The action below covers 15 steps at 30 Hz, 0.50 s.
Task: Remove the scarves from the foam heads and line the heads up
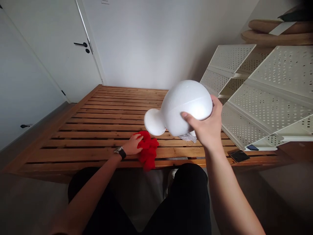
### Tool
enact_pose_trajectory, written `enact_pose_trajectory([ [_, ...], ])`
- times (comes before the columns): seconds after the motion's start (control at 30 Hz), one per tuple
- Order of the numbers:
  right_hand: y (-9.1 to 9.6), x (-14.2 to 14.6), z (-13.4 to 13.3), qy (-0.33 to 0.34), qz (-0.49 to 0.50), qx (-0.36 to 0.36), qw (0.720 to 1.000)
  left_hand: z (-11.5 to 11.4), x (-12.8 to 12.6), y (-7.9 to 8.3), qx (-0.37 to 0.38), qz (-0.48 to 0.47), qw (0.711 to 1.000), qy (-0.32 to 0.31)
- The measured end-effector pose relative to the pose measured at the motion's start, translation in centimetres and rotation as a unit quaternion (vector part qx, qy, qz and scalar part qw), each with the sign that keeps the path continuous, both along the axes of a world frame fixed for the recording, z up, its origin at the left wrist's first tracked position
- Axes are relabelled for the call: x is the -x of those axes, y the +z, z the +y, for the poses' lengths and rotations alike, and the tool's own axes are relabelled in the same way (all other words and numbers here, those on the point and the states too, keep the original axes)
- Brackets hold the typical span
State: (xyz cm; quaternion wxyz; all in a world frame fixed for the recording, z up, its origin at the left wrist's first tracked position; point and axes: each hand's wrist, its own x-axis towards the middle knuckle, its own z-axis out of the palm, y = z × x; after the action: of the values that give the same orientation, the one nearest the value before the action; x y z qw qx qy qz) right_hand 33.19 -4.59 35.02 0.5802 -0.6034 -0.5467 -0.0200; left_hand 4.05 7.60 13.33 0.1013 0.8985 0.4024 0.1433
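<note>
We saw the right hand (207, 125) cup a white foam head form (182, 109), likely light, stiff and easily dented, above the slatted bed frame (97, 130); the left hand (133, 145) clutched soft red cloth (148, 151) on its front slats.

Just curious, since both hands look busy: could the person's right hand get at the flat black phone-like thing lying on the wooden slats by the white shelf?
Probably not as it stands: the right hand is wrapped around a white foam head form, though nothing blocks the flat black slab.
</note>
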Motion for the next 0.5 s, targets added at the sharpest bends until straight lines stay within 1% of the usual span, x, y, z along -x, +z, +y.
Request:
enact_pose_trajectory([
  [0.03,-0.5,1.2,0.0,-0.008,-0.003,0.005,1.000,-1.2,0.1,0.3,-0.022,-0.065,0.996,0.051],
  [0.07,-1.1,2.5,0.0,-0.013,-0.004,0.011,1.000,-2.4,0.1,0.8,-0.055,-0.127,0.985,0.103],
  [0.13,-2.5,5.5,0.0,-0.013,0.000,0.027,1.000,-4.5,-0.5,1.8,-0.127,-0.207,0.952,0.186],
  [0.2,-4.0,8.7,-0.1,-0.009,0.021,0.047,0.999,-5.7,-1.5,2.3,-0.180,-0.234,0.930,0.221],
  [0.23,-4.7,10.3,-0.2,-0.011,0.038,0.060,0.997,-6.0,-2.0,2.2,-0.196,-0.238,0.923,0.232],
  [0.3,-5.9,13.0,-0.4,-0.018,0.078,0.089,0.993,-5.9,-2.5,1.3,-0.216,-0.243,0.909,0.259],
  [0.37,-6.7,15.0,-0.5,-0.025,0.113,0.112,0.987,-5.3,-2.3,-0.1,-0.225,-0.249,0.898,0.286],
  [0.43,-7.2,16.0,-0.3,-0.015,0.129,0.123,0.984,-4.4,-1.3,-1.5,-0.221,-0.263,0.888,0.306],
  [0.5,-7.8,16.1,0.1,0.024,0.135,0.129,0.982,-2.9,0.4,-2.4,-0.180,-0.283,0.895,0.295],
])
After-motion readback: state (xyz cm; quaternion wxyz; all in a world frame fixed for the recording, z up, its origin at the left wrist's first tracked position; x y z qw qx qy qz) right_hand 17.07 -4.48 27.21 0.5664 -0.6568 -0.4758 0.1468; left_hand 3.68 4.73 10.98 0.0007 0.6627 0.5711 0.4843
